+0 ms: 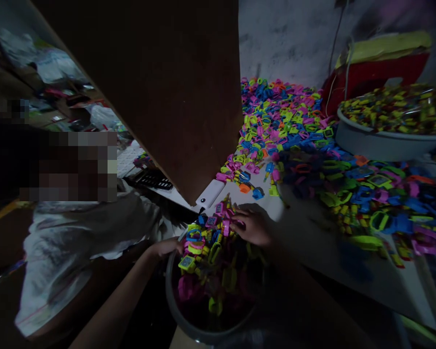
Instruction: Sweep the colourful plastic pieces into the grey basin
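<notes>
The left hand grips the rim of a round bowl, fingers curled over its edge. The right hand lies flat and open on a heap of coloured plastic pieces that rises from the bowl at the table edge. More such pieces cover the table. A white box lies just behind the heap. Another person in a pale shirt sits at the left.
</notes>
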Demonstrator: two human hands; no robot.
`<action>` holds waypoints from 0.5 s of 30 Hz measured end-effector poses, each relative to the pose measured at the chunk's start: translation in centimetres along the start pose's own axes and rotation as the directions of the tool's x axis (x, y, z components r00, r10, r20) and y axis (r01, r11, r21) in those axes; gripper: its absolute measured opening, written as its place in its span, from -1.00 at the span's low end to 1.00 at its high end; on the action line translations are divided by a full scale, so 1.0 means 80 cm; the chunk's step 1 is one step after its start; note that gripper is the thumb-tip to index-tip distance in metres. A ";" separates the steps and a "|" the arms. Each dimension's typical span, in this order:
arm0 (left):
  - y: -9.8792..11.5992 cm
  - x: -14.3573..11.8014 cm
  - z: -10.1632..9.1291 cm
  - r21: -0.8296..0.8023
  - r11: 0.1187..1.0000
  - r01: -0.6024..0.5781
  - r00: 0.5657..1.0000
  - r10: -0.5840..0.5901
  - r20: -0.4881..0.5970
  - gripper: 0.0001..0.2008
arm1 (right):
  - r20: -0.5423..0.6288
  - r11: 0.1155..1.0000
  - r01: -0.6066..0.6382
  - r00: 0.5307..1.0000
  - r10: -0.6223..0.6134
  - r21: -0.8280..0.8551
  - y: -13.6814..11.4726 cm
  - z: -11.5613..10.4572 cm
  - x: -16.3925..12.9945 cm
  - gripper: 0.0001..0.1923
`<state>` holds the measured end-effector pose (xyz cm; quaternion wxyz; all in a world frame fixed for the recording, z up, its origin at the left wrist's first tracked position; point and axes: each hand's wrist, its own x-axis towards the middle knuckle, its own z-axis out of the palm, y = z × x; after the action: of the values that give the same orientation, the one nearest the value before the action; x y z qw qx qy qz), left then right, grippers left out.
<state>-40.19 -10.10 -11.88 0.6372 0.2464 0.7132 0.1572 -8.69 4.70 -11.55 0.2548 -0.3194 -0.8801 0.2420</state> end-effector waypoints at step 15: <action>-0.006 0.015 -0.008 0.025 1.000 -0.002 1.000 0.002 -0.014 -0.83 | 0.114 0.975 -0.034 0.993 0.009 0.221 -0.051 0.025 -0.016 -0.46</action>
<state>-40.99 -9.80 -13.02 0.6289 0.2540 0.7192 0.1507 -10.81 0.52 -11.04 0.2364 -0.2842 -0.8569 0.3592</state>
